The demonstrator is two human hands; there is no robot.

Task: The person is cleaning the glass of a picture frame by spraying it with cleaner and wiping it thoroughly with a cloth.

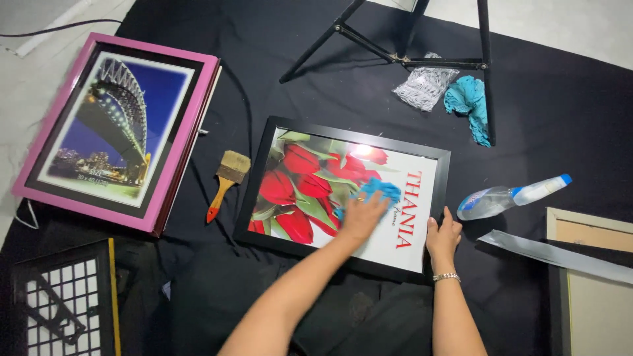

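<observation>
Blue cloth (377, 191) lies under the left hand (361, 216), which presses it with fingers spread flat against the glass of a black frame (343, 192) showing red tulips. The right hand (443, 235) grips the frame's right edge near its near-right corner, fingers curled over the moulding and a bracelet (446, 277) at the wrist. The frame lies flat on a black mat (547, 112) straight ahead of the person, its long axis running left to right and tilted a little clockwise; the left hand sits over its middle, so it is the nearer to the unwiped tulip half at the left, while the right hand stays at the edge. A brush (226, 181) with an orange handle lies just beside the frame's left edge. A spray bottle (511, 196) lies on its side just off the right edge, near the right hand. Beyond the far edge stand tripod legs (402, 56), with a clear bag (425, 86) and a teal rag (469, 102) beside them. A pink frame (115, 128) holding a bridge photo rests toward the mat's far-left corner, and a pale frame (593, 277) at its right edge
</observation>
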